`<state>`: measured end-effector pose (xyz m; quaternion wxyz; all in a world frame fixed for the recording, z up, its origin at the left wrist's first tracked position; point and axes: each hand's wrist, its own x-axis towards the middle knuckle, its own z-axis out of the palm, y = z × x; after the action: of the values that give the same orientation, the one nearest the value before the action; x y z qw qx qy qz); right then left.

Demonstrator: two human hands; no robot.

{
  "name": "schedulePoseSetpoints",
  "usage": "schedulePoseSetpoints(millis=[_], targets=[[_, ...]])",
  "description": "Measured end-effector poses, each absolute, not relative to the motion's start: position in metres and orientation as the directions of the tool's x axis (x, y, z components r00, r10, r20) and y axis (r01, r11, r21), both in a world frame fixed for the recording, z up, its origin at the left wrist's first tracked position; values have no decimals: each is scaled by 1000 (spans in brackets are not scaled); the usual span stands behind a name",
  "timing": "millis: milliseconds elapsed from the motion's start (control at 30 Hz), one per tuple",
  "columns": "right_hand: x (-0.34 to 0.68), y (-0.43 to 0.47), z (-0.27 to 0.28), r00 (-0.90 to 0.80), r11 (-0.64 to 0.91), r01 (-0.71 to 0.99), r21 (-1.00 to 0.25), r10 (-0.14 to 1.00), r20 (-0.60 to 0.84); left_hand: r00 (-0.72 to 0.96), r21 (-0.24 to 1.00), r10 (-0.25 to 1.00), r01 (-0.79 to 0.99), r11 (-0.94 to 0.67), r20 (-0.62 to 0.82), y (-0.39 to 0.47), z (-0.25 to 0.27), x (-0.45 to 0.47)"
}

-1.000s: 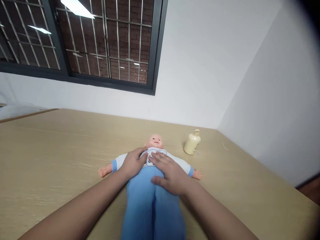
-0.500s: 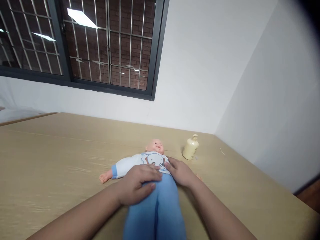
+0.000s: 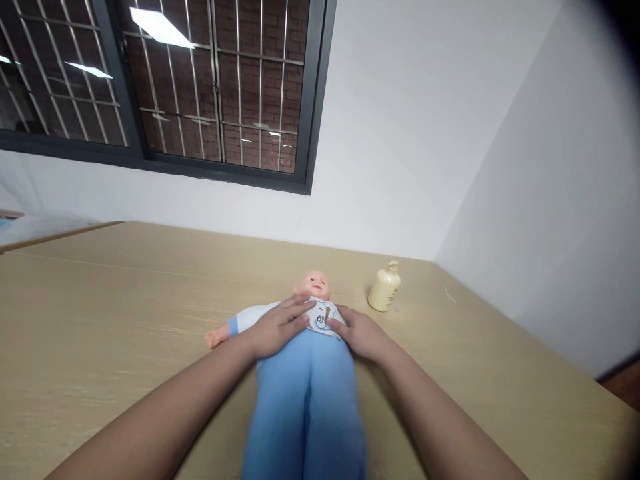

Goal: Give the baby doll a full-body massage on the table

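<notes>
A baby doll (image 3: 316, 285) lies on its back on the wooden table, its head toward the wall. It wears a white top (image 3: 320, 316) with a cartoon animal print and light blue trousers (image 3: 305, 407). My left hand (image 3: 280, 325) rests flat on the left side of the doll's chest, fingers stretched toward its neck. On the other side of the chest lies my right hand (image 3: 363, 331), its fingers extended along the top's edge and the thumb on the print. The doll's arm on the right is mostly hidden behind my right hand and forearm.
A cream pump bottle (image 3: 385, 288) stands on the table (image 3: 125, 300) to the right of the doll's head. Farther right lies a thin pale strip (image 3: 451, 294). White walls (image 3: 390, 133) and a barred window (image 3: 215, 87) border the table's far side.
My left hand has slid up from the doll's waist to its chest, covering part of the print. My right hand stays at the chest's right side. The camera view has shifted slightly.
</notes>
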<state>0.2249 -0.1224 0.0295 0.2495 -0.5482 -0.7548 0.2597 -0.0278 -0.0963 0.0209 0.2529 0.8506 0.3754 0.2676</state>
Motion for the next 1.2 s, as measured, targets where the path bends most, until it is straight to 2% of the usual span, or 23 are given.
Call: schedulePoseSetpoints(millis=[133, 233, 300, 367, 467, 533, 600, 700, 800, 900, 1033, 1200], targets=[[224, -123, 30, -293, 307, 652, -694, 945, 143, 498, 656, 813, 510, -556, 302, -85, 16, -32], [221, -126, 28, -232, 379, 657, -651, 924, 304, 471, 660, 821, 509, -552, 322, -83, 12, -34], [216, -132, 27, -226, 494, 643, -586, 853, 471, 469, 664, 819, 502, -554, 330, -82, 10, -33], [206, -144, 29, -357, 664, 563, -492, 733, 579, 477, 664, 813, 493, -562, 333, -82, 9, -33], [190, -164, 36, -662, 828, 411, -381, 558, 500, 485, 657, 810, 498, -566, 331, -84, 9, -34], [183, -171, 40, -740, 837, 402, -371, 536, 407, 511, 642, 799, 504, -578, 318, -86, 9, -35], [181, -170, 40, -737, 817, 419, -397, 561, 377, 544, 617, 783, 515, -595, 301, -87, 9, -36], [185, -158, 33, -651, 760, 436, -482, 636, 415, 573, 575, 771, 544, -611, 277, -88, 7, -38], [193, -141, 24, -558, 676, 488, -552, 728, 397, 583, 550, 755, 542, -636, 300, -88, 5, -38], [199, -125, 15, -512, 622, 517, -588, 775, 370, 585, 544, 736, 515, -663, 343, -87, 4, -37], [205, -111, 9, -314, 488, 484, -727, 872, 376, 566, 544, 751, 532, -649, 341, -89, 6, -33], [209, -114, 14, -187, 346, 613, -710, 937, 296, 528, 540, 770, 556, -632, 358, -98, 10, -35]])
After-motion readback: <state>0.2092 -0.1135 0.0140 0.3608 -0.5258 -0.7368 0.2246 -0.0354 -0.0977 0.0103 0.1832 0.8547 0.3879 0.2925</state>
